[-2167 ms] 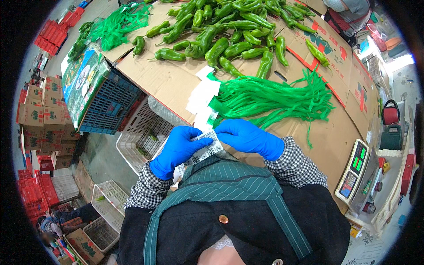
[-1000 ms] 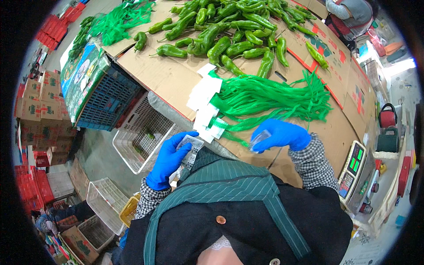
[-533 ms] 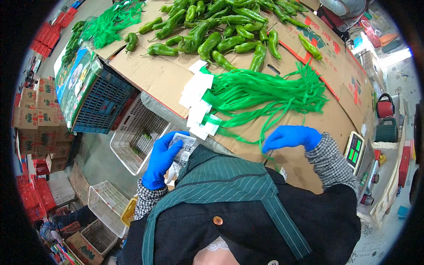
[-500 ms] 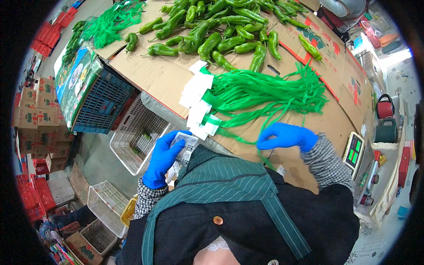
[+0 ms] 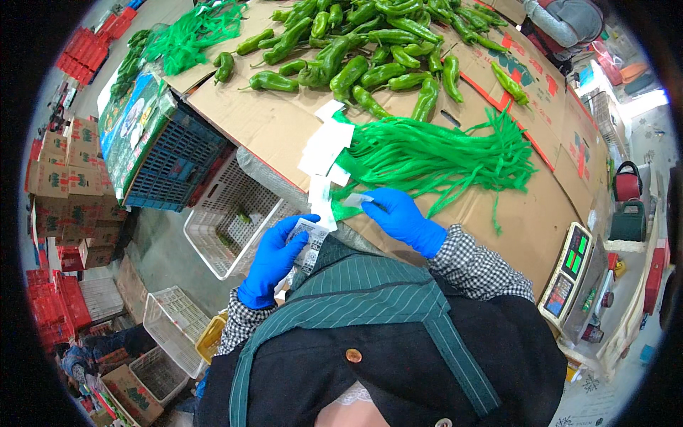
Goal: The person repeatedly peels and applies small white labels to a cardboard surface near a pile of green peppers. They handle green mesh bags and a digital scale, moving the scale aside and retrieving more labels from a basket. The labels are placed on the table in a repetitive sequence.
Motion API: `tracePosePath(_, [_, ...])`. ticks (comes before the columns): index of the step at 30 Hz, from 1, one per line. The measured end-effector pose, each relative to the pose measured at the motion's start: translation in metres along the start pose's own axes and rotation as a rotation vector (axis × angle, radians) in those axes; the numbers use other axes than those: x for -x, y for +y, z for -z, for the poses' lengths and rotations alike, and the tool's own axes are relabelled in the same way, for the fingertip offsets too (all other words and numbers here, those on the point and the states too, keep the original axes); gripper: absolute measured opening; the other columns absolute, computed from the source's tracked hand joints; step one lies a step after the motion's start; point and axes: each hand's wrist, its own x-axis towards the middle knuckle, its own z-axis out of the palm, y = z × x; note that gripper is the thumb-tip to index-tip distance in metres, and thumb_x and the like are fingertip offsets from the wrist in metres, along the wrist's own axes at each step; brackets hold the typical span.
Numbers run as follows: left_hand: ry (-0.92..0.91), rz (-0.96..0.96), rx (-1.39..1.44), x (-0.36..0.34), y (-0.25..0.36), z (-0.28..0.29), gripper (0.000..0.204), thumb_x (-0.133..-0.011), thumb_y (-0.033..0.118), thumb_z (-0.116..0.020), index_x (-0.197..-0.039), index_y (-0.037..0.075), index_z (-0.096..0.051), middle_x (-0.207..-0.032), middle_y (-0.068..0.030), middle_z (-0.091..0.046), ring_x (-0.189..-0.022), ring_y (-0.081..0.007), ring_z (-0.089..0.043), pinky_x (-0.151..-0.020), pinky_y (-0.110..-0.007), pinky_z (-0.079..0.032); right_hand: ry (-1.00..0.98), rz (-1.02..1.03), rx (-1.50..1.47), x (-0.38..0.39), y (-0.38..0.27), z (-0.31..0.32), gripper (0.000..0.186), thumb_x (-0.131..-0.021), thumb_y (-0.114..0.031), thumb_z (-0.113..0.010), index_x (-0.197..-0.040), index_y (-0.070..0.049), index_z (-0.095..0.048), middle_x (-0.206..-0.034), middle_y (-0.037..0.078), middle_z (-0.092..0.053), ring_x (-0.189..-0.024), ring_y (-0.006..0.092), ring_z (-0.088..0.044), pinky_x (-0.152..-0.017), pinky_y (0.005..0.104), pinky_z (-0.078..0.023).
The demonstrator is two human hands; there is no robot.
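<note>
One strip of printed white labels (image 5: 310, 243) was held just above the striped green apron (image 5: 377, 285), in front of the body. The blue-gloved left hand (image 5: 273, 255) pinched it between thumb and fingers. A small pale label (image 5: 356, 200) stuck out from the fingertips of the blue-gloved right hand (image 5: 407, 220), gripped between thumb and forefinger, close to the lowest of the white tags (image 5: 329, 144). Whether that label touched anything beneath it, I could not tell. The tags overlapped in an uneven row at the left end of a bundle of green mesh bags (image 5: 441, 156), whose loose ends fanned out to the right.

Under the bundle lay flattened cardboard (image 5: 469, 228), which covered the work surface. Beyond the mesh, green peppers (image 5: 348, 75) were heaped toward the far edge, with a lone pepper (image 5: 509, 84) lying apart on the right. More green netting (image 5: 192, 37) sat in a tangle at the far left corner.

A scale (image 5: 567, 270) with lit green displays stood at the right edge. To the left, a white plastic crate (image 5: 205, 250) stood below the surface beside a blue crate (image 5: 173, 164), and cartons (image 5: 71, 188) were stacked farther off. Another person's sleeve (image 5: 555, 27) showed at the upper right.
</note>
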Motion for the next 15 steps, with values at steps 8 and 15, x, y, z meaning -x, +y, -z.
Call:
tracePosePath(8, [-0.028,-0.081,-0.270,-0.029,0.013,-0.018,0.018,-0.081,0.016,-0.068,-0.089,0.000,-0.066,-0.076,-0.0047,-0.064,-0.070,-0.0094,-0.057,-0.063,-0.025,-0.046,-0.353,-0.423,-0.290,-0.016,-0.030,0.028,0.024,-0.081,-0.018,-0.068,-0.095,0.001,-0.066,-0.075,0.006,-0.064,-0.067,0.0084,-0.057,-0.059,0.0234,-0.046])
tracePosePath(15, [-0.055,-0.114,-0.560,-0.040,0.024,-0.026,0.028,-0.075,0.025,-0.075,-0.083,-0.001,-0.067,-0.066,-0.0091,-0.062,-0.058,-0.0104,-0.054,-0.053,-0.028,-0.042,-0.390,-0.308,-0.251,-0.012,-0.037,0.027,0.024,-0.077,-0.020,-0.067,-0.093,-0.001,-0.068,-0.076,0.012,-0.066,-0.065,0.0145,-0.059,-0.060,0.0296,-0.048])
